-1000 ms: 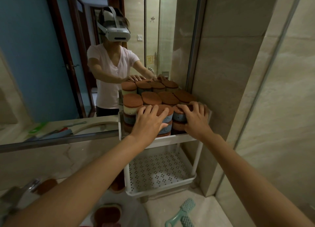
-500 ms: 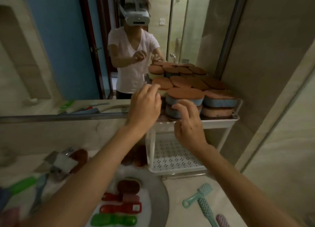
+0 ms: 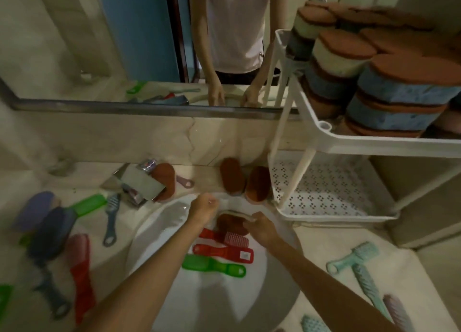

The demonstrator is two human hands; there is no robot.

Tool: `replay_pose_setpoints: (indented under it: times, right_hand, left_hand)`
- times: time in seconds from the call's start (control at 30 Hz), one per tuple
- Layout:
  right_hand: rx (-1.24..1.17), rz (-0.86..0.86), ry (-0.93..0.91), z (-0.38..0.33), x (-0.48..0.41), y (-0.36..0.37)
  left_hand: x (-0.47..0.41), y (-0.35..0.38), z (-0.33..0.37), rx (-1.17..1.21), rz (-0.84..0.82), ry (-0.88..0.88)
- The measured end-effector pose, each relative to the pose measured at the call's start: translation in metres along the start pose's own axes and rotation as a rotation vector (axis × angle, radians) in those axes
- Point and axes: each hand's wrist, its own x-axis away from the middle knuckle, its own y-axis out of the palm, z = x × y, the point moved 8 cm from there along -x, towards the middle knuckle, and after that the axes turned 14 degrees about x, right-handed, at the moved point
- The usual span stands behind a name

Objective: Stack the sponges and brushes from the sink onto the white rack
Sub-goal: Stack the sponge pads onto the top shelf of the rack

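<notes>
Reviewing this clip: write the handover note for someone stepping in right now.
Right hand: grips the brown-topped sponge in the sink.
Left hand: beside it, grip unclear.
Done: stacked sponges fill the top shelf of the white rack.
Left: this sponge, plus the red brushes, pink brush and green brush in the sink.
</notes>
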Motion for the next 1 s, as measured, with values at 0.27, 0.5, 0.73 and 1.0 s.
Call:
replay_pose_setpoints:
  times: [0.27,0.5,0.73,1.0]
  right_hand:
    - [-0.944,-0.016,0.431,0.02,-0.059,0.026]
    - [-1.2,0.088,0.538,0.028,-0.074,0.024]
    - [-1.039,0.18,0.321,0.014,-0.051,0.011]
    - [-0.855,0.337,0.153,-0.021,0.0,-0.027]
  left_hand:
    - [-0.077,0.062,-0.02,0.517,-0.03,-0.276]
    - [-0.095,0.068,-0.027,0.654,0.082,-0.323]
    - [-0.049,0.034,-0.03,0.746,0.198,-0.18]
    - [0.015,-0.018,0.014,0.695,0.255,0.033]
